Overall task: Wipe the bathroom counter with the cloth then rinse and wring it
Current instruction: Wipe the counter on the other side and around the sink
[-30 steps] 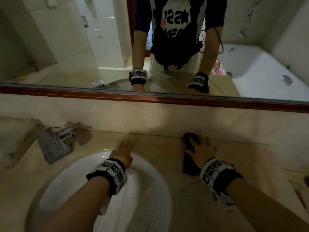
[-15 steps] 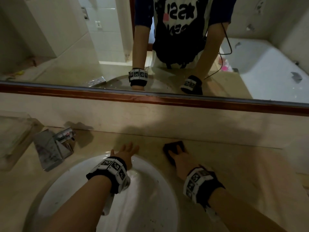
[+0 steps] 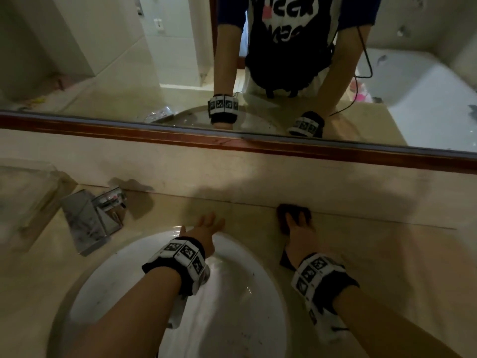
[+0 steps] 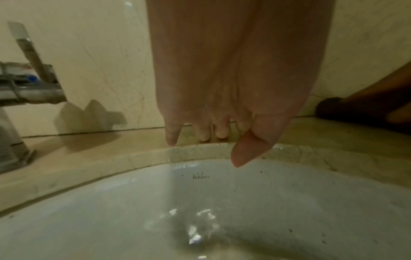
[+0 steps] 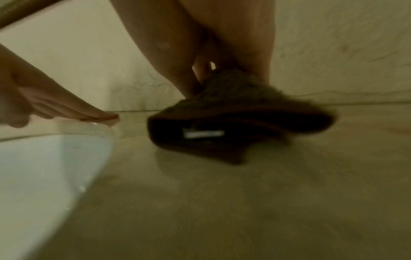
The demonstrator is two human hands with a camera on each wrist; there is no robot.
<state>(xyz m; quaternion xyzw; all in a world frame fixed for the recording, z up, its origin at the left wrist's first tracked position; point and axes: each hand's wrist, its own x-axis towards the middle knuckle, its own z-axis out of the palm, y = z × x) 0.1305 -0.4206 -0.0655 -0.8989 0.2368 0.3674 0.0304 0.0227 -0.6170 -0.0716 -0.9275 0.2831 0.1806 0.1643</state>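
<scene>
- Cloth: the dark brown, fuzzy folded cloth (image 3: pixel 293 215) lies on the beige stone bench (image 3: pixel 387 267), its far edge against the back wall joint, right of the white oval sink basin (image 3: pixel 240 293). A small white label shows on its near fold in the right wrist view (image 5: pixel 203 134).
- Right hand (image 3: pixel 300 232) lies flat on top of the cloth, fingers (image 3: pixel 302 218) stretched forward and pressing it down; nothing is curled round it.
- Left hand (image 3: pixel 206 227) rests with straight, relaxed fingers (image 4: pixel 172 136) on the bench just past the basin's far rim, thumb over the rim, holding nothing.
- Against a second ago: the cloth and right hand then lay further right along the wall joint, swept in close to the basin half a second ago, and now sit slightly right of that again. The left hand has kept its place at the rim.
- Chrome square tap (image 3: pixel 90 220) stands at the basin's left; a wood-framed wall mirror (image 3: pixel 129 73) runs above the bench.
</scene>
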